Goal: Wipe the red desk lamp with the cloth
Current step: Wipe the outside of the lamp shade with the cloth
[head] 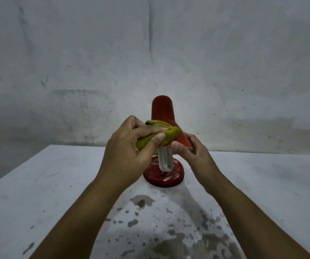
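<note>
Forearms, two, bare, entered from lower edge, converging toward centre of bench (38,184). Left hand (129,146): fingers curled tight around bunched yellow-green cloth (161,133), thumb pinning it from below; cloth pressed against left side of lamp shade. Right hand (191,152): fingers and thumb pinched on lower right rim of shade, gripping it. Red desk lamp (162,111): standing at mid-bench, just beyond hands; conical red shade tilted toward camera, narrow rounded end uppermost; white tubular bulb (165,159) protruding below shade; round glossy red base (163,176) flat on bench, partly hidden behind bulb. Bench: white, worn, dark flaked patches and specks nearest camera. Wall (150,53) behind: pale grey, scuffed, dotted with small dark marks.
</note>
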